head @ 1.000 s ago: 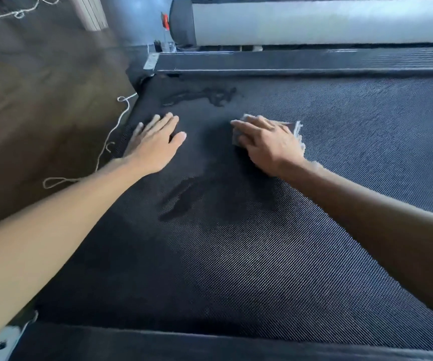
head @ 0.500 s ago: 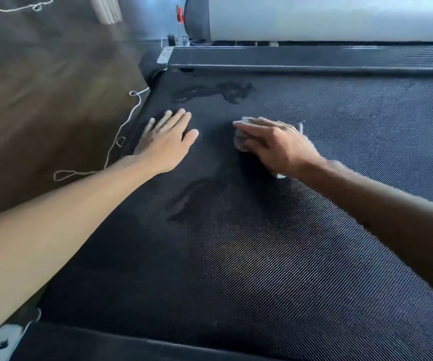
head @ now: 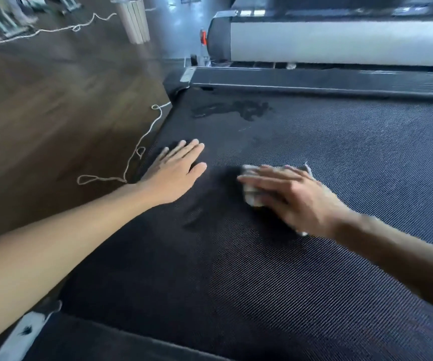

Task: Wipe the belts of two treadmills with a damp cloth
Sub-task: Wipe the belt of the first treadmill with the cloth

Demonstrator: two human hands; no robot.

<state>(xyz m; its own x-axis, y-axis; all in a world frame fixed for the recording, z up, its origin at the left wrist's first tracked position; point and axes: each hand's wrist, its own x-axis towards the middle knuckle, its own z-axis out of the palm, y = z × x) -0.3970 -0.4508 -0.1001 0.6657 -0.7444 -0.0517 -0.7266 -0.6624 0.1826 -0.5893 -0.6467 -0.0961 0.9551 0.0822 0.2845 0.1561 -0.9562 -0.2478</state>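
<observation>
Two hands rest on the black ribbed treadmill belt (head: 275,282). The left hand (head: 176,173) lies flat and spread near the belt's left edge, fingers straight, holding nothing. The right hand (head: 291,196) presses palm-down with fingers extended over a bunched grey cloth (head: 252,196), which sits on the belt under the fingers; a corner sticks out past the knuckles. A dark wet patch (head: 236,109) shows farther up the belt, near the side rail (head: 314,79). A white cord (head: 132,157) loops across the wooden floor (head: 53,113) beside the left hand.
</observation>
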